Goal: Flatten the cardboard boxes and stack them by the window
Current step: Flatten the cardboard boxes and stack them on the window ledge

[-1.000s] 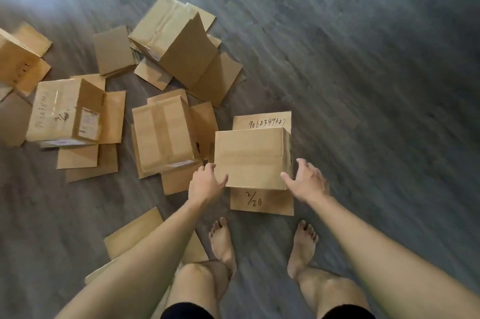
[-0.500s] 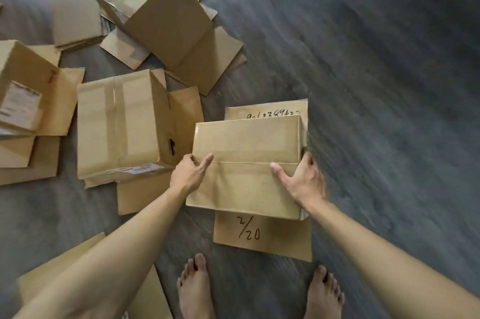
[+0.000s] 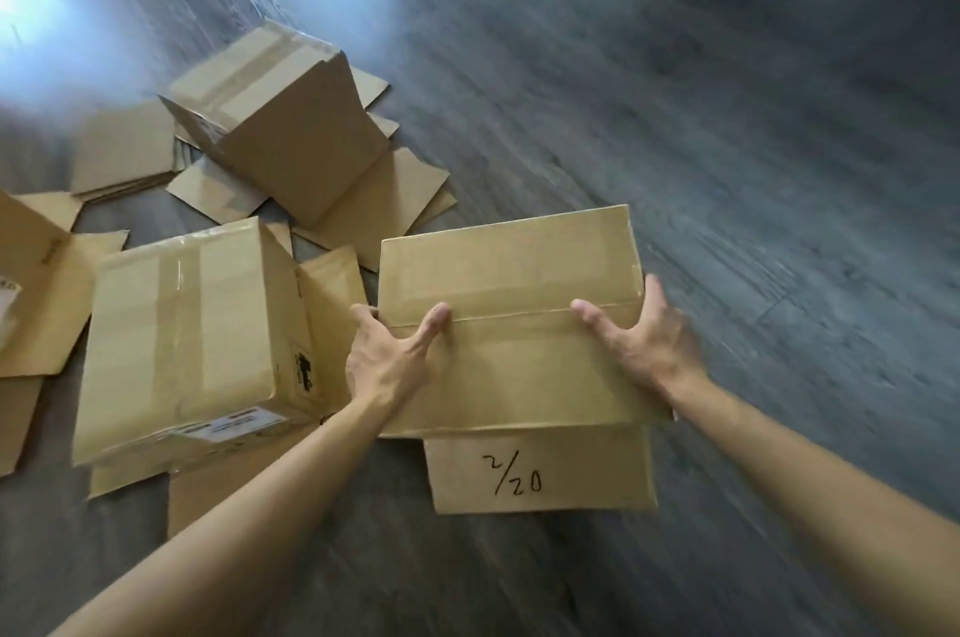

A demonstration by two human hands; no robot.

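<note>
Cardboard box (image 3: 511,283) at centre, upside down on the grey floor (image 3: 753,169), flap marked "2/20" (image 3: 540,473) spread out at 6 o'clock. Left hand (image 3: 387,358) gripping its left edge, thumb lying along the taped seam; right hand (image 3: 647,343) clasping the right edge, thumb likewise on top. At 9 o'clock, just beside, a taped box (image 3: 192,335) on splayed flaps. At 11 o'clock, a tilted box (image 3: 291,127) over flat cardboard pieces.

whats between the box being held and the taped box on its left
In the head view, only the left hand and a folded-out cardboard flap lie between the held box and the taped box.
</note>
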